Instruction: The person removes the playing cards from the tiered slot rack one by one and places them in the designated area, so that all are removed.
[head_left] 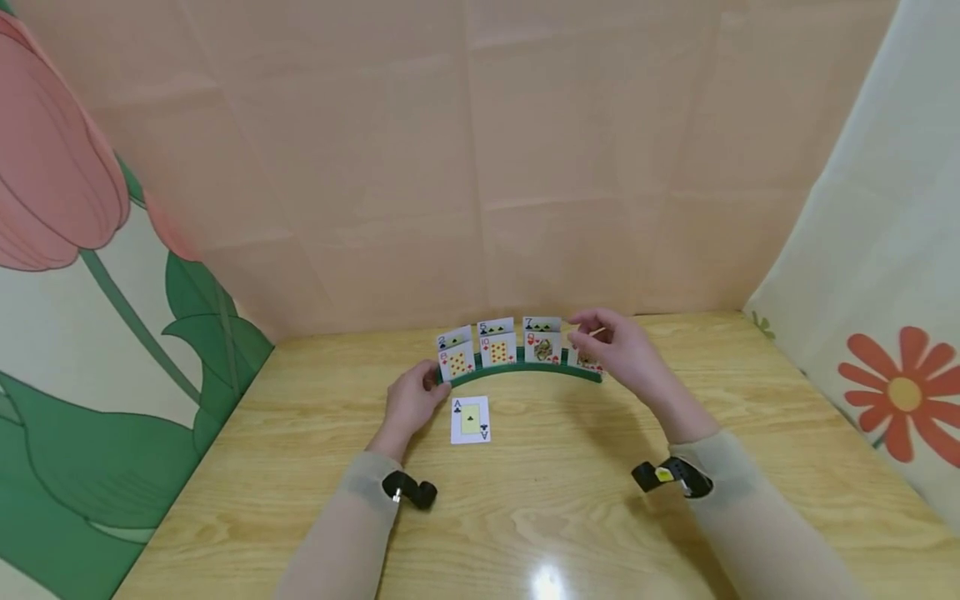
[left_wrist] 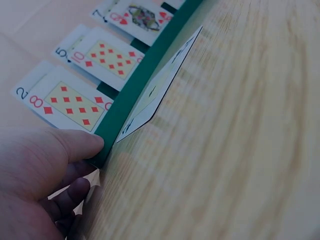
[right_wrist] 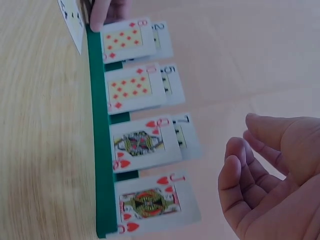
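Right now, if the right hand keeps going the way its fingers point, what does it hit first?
Probably the jack of hearts: the right hand hovers open just behind it, fingers aimed at the holder. Depth is unclear.

We log holder (head_left: pixel 525 372) mid-table (head_left: pixel 570 517), cards (head_left: pixel 498 343) standing in it, ace (head_left: pixel 470 419) before it, left hand (head_left: pixel 411 402) at its left end, right hand (head_left: pixel 618 346) over its right.

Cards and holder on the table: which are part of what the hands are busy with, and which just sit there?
In use:
green card holder, gripped at its end by the left hand
standing cards
right hand, over them, holding nothing

Lying about:
ace of clubs, flat on the table
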